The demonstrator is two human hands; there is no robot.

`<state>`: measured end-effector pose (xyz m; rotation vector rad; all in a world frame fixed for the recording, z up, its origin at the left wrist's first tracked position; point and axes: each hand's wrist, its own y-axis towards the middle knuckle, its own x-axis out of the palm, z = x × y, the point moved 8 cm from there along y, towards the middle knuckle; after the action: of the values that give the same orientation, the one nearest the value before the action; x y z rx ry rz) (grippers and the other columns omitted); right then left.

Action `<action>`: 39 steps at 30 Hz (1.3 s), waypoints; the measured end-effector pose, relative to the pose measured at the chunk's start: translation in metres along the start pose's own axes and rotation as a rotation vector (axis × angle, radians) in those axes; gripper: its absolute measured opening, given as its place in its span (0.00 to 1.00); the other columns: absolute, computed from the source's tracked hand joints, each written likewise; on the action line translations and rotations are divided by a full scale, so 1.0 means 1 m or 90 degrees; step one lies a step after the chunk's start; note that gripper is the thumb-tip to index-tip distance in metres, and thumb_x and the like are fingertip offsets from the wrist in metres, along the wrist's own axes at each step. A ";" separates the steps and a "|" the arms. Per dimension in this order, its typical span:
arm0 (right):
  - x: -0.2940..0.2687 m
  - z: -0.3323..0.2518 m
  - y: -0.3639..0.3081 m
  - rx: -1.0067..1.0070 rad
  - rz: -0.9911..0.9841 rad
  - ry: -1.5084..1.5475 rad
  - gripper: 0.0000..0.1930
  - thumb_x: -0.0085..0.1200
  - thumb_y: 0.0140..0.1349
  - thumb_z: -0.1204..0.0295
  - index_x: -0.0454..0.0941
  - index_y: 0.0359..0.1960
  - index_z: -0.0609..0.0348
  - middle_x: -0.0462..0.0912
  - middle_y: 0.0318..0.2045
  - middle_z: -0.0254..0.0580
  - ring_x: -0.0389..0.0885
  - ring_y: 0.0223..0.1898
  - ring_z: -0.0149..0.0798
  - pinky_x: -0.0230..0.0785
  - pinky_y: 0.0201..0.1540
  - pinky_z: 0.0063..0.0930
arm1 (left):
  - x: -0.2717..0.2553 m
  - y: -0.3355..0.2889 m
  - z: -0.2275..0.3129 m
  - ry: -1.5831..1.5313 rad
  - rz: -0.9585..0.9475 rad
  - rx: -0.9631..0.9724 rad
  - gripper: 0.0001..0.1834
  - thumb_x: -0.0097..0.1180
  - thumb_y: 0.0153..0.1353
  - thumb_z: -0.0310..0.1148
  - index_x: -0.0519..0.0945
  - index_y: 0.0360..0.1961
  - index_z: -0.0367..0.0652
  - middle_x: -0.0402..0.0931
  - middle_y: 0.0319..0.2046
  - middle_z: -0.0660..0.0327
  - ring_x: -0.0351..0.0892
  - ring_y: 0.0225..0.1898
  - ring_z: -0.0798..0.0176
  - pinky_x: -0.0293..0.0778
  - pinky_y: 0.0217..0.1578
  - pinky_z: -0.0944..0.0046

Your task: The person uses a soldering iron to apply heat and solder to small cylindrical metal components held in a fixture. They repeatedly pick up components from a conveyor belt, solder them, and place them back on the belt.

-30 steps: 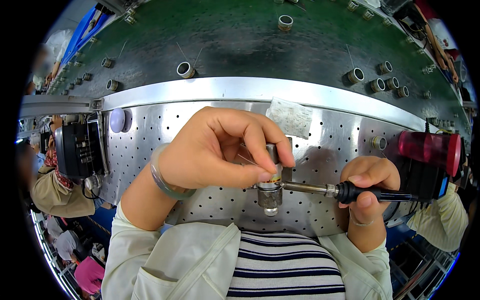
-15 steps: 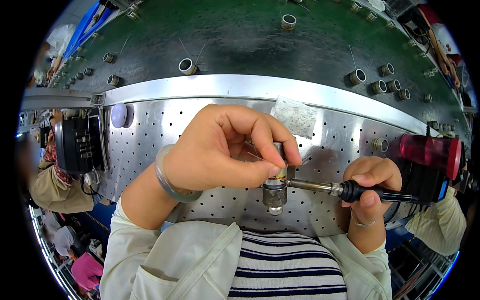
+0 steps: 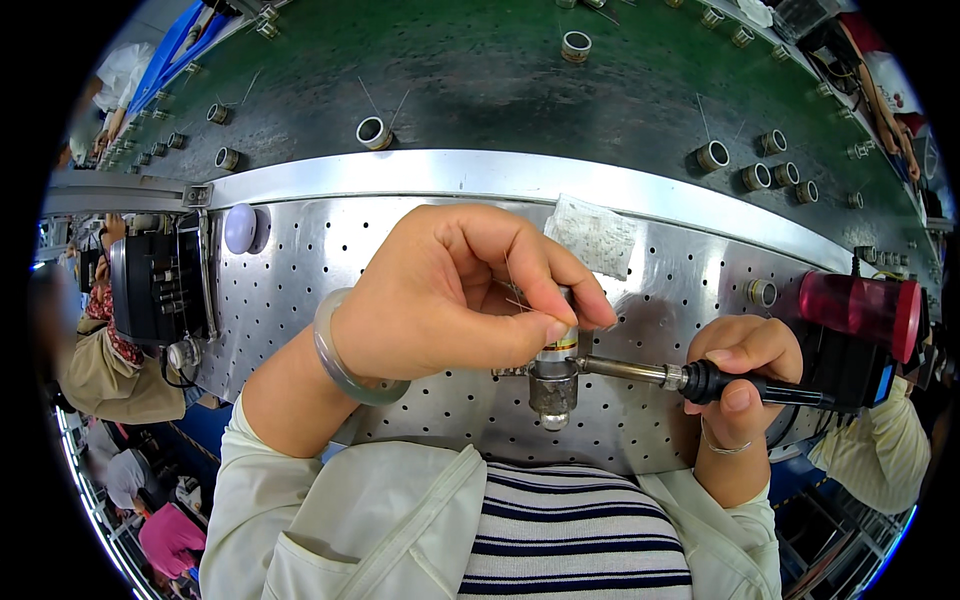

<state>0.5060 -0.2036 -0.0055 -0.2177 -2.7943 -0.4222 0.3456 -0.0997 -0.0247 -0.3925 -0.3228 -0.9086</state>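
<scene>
My right hand (image 3: 745, 368) holds a soldering iron (image 3: 715, 382) like a pen. Its metal tip points left and meets the side of a small metal cylinder (image 3: 562, 348) with a coloured band. That cylinder stands in a round metal holder (image 3: 552, 390) with a shiny rounded end. Over the cylinder's top, my left hand (image 3: 465, 295) is closed in a pinch of thumb and forefinger. Fine wires (image 3: 514, 292) stick up out of this pinch. The fingers hide the cylinder's upper part and the exact point where the wires end.
Beneath my hands lies a perforated metal plate (image 3: 300, 290). On it are a purple ball-shaped knob (image 3: 240, 229), a crumpled whitish pad (image 3: 592, 236) and a metal ring part (image 3: 762, 292). A red transparent cylinder (image 3: 860, 308) lies right. Beyond a metal rail, a green belt (image 3: 480, 85) carries several ring parts.
My left hand's fingertips have shifted slightly to the right, and the wires stand more upright. The cylinder and holder have moved a little. My right hand with the soldering iron has hardly moved.
</scene>
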 end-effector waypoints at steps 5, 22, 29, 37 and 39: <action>-0.001 -0.001 0.000 -0.005 0.009 -0.004 0.12 0.62 0.52 0.72 0.72 0.30 0.66 0.76 0.17 0.43 0.74 0.13 0.31 0.66 0.16 0.20 | 0.000 0.000 0.003 0.014 -0.003 -0.013 0.05 0.57 0.44 0.16 0.78 0.22 0.37 0.78 0.36 0.41 0.80 0.37 0.58 0.75 0.38 0.67; -0.001 -0.002 0.000 -0.014 0.003 -0.020 0.12 0.61 0.52 0.72 0.72 0.30 0.66 0.76 0.17 0.43 0.74 0.14 0.31 0.67 0.17 0.19 | 0.001 -0.002 0.008 0.106 -0.008 0.014 0.06 0.60 0.41 0.16 0.80 0.22 0.37 0.74 0.36 0.52 0.75 0.37 0.63 0.72 0.37 0.70; -0.002 -0.001 0.000 -0.008 0.011 -0.027 0.12 0.61 0.52 0.72 0.72 0.30 0.66 0.75 0.17 0.42 0.74 0.14 0.31 0.67 0.17 0.19 | 0.002 -0.001 0.009 0.113 0.000 0.012 0.05 0.60 0.42 0.17 0.80 0.22 0.36 0.74 0.35 0.53 0.76 0.36 0.64 0.73 0.35 0.71; -0.002 -0.001 0.000 -0.003 0.017 -0.031 0.12 0.61 0.52 0.71 0.72 0.30 0.65 0.76 0.17 0.42 0.74 0.13 0.31 0.66 0.17 0.19 | -0.001 0.001 0.006 0.103 -0.014 -0.020 0.05 0.60 0.43 0.16 0.80 0.23 0.36 0.75 0.36 0.52 0.76 0.35 0.65 0.73 0.34 0.73; -0.004 0.000 -0.001 0.000 0.026 -0.028 0.12 0.61 0.52 0.71 0.72 0.30 0.65 0.76 0.17 0.42 0.74 0.13 0.31 0.66 0.17 0.19 | -0.002 0.003 0.006 0.081 -0.035 -0.025 0.06 0.61 0.43 0.16 0.80 0.23 0.36 0.75 0.37 0.52 0.76 0.36 0.65 0.73 0.34 0.73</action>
<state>0.5093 -0.2046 -0.0066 -0.2873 -2.8268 -0.4131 0.3459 -0.0940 -0.0206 -0.3612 -0.2003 -0.9898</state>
